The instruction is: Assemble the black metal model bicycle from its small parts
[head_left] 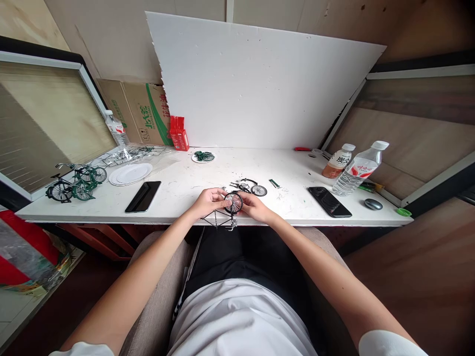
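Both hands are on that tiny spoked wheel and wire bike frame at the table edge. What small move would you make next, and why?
Probably ease the wheel down into the frame hanging just below it. Left hand and right hand pinch the wheel from either side, and the frame looks wheel-less beneath, though the joint is too small to see.

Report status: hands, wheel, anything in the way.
Left hand and right hand both pinch the wheel at the table edge. Wire frame hangs below it. Loose wheel just beyond; nothing blocking.
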Demonstrator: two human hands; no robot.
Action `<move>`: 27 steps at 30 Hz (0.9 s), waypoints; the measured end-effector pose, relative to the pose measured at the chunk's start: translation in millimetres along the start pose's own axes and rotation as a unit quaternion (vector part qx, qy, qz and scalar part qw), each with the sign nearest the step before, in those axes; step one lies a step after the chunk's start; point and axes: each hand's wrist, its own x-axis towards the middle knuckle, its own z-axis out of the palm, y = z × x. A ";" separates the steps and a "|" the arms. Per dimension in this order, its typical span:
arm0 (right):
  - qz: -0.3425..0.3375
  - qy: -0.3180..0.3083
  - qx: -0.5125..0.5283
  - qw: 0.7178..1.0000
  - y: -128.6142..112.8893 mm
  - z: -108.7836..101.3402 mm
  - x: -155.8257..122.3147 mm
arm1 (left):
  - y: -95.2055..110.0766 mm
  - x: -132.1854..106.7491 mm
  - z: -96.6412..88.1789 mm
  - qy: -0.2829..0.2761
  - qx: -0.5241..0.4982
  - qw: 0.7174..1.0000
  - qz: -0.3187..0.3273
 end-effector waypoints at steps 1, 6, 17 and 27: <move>-0.001 -0.001 -0.003 1.000 -0.4 -0.2 0.0 | -0.1 -0.1 0.0 0.000 0.004 1.000 0.001; 0.008 0.003 0.001 1.000 -1.3 0.5 -0.1 | 0.8 -0.7 0.9 0.002 0.010 1.000 0.001; 0.017 -0.005 0.044 0.999 3.8 0.9 -0.8 | 4.7 -1.8 3.1 0.005 0.003 1.000 -0.004; -0.038 0.005 -0.077 0.996 2.2 -1.5 1.2 | 6.7 -3.5 5.6 0.001 0.007 1.000 -0.010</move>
